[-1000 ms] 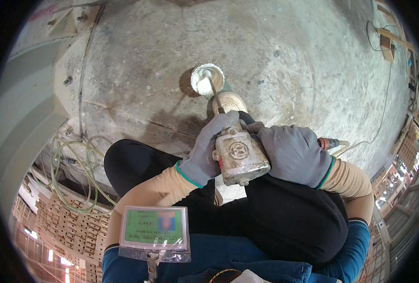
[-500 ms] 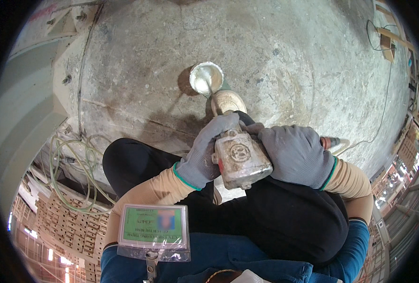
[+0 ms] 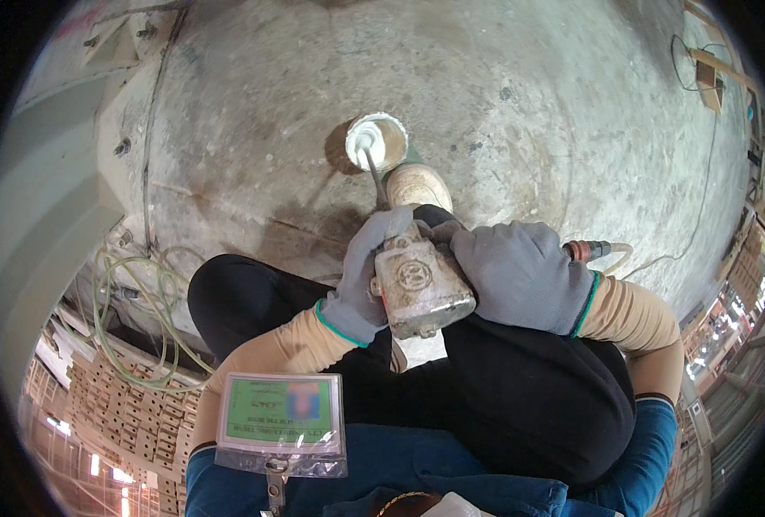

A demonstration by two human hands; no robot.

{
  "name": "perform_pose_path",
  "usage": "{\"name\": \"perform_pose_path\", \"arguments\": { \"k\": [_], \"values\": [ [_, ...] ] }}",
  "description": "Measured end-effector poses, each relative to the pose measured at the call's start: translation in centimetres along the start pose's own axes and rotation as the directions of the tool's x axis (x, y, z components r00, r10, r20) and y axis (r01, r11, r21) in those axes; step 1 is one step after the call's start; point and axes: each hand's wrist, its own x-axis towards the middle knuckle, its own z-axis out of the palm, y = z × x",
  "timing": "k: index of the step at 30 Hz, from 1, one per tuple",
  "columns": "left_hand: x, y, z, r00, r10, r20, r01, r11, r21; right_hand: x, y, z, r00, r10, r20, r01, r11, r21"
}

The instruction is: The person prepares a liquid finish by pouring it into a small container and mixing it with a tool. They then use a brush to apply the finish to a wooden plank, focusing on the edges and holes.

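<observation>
My gloved left hand (image 3: 363, 280) is closed around the left side of a worn, pale-splashed metal air drill (image 3: 423, 284). On its right side, my gloved right hand (image 3: 520, 276) is wrapped around the drill's handle, most of which the glove hides. From the tool's front a thin metal rod (image 3: 374, 177) slants away into a small bucket (image 3: 392, 142) on the floor. White paste-like stuff (image 3: 366, 140) shows around the rod's end inside it. A red-brown hose coupling (image 3: 587, 250) sticks out beyond my right hand, joined to a pale hose (image 3: 626, 254).
My shoe (image 3: 419, 185) stands beside the bucket on the stained concrete floor (image 3: 520, 112). Coiled pale hoses (image 3: 149, 332) lie at the left, near a large curved metal frame (image 3: 63, 172). An ID badge (image 3: 281, 414) hangs before me. A thin cable (image 3: 701, 207) crosses the right side.
Both hands have shifted a little left with the drill, and its rod has swung within the bucket, now showing more of its length. The hose coupling has moved left too.
</observation>
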Motion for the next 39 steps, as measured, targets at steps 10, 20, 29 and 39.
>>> {"name": "perform_pose_path", "arguments": {
  "k": [10, 20, 29, 39],
  "values": [
    [-0.1, -1.3, 0.5, 0.994, -0.075, -0.076, 0.069, 0.995, -0.076, -0.8, -0.2, -0.4, 0.989, 0.024, 0.149, -0.018, 0.999, -0.036],
    [-0.4, -1.2, 1.5, 0.991, -0.085, -0.104, 0.083, 0.996, -0.021, -1.1, -0.2, -0.2, 0.993, -0.007, 0.12, 0.011, 1.0, -0.029],
    [0.1, -0.5, 0.8, 0.996, -0.014, -0.087, 0.014, 1.0, 0.002, -0.2, 0.0, 0.2, 0.994, 0.016, 0.109, -0.014, 1.0, -0.02],
    [-0.4, -0.8, 3.3, 0.991, -0.13, -0.025, 0.128, 0.987, -0.094, -1.3, 0.7, -0.1, 0.991, 0.054, 0.119, -0.066, 0.993, 0.099]
  ]
}}
